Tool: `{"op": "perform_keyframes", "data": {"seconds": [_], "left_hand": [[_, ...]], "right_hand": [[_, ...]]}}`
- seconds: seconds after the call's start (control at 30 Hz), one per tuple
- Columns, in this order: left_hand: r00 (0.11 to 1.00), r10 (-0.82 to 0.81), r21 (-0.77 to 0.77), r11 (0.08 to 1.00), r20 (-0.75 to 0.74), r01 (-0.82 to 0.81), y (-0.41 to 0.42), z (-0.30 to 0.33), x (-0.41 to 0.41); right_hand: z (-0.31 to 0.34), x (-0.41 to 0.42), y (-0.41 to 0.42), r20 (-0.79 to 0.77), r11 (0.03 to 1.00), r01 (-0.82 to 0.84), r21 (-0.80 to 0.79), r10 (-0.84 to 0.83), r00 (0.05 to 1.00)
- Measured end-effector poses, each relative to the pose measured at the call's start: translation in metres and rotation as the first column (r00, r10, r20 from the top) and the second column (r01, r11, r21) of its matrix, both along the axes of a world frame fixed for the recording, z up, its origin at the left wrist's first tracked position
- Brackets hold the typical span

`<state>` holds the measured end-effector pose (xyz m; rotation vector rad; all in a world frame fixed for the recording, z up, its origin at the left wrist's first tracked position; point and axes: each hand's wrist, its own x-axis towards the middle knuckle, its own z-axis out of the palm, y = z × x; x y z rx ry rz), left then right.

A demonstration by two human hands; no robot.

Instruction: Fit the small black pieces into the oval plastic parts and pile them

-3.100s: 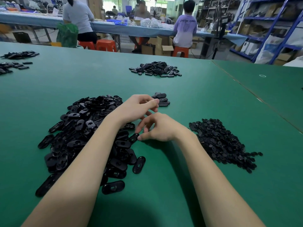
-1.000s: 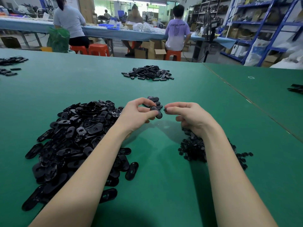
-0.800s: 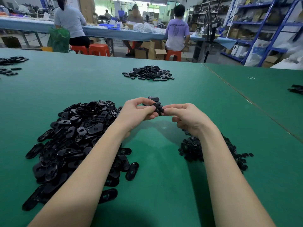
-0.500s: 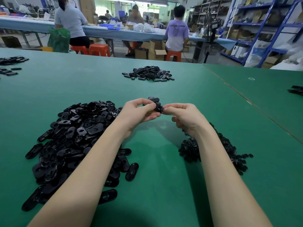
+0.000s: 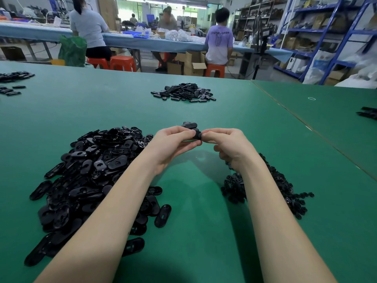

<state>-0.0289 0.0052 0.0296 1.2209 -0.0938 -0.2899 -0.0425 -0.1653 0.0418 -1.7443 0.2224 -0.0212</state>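
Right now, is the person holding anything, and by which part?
Yes: one oval plastic part, pinched at its left end by the left hand and its right end by the right hand fingers.

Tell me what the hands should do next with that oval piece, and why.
Probably set it on the small stack just beyond: both hands pinch one oval part between them, apparently pressing an insert home, though the fit itself is hidden.

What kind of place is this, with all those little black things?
Probably a small factory assembly workshop: heaps of black oval plastic parts on a green worktable, workers on orange stools, blue storage shelves holding boxes.
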Motion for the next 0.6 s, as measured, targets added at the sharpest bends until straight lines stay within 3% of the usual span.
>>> {"op": "perform_keyframes", "data": {"seconds": [0.4,0.6], "left_hand": [[0.997,0.045,0.105,0.993,0.059,-0.051,-0.0013,-0.0006,0.0012],[0.999,-0.036,0.025,0.999,0.017,0.036,0.0059,0.0014,0.0003]], "right_hand": [[-0.0007,0.0025,-0.0049,-0.020,0.998,0.029,-0.051,-0.031,0.999],[-0.0044,-0.0002,-0.0084,-0.111,0.983,-0.116,0.140,0.132,0.985]]}}
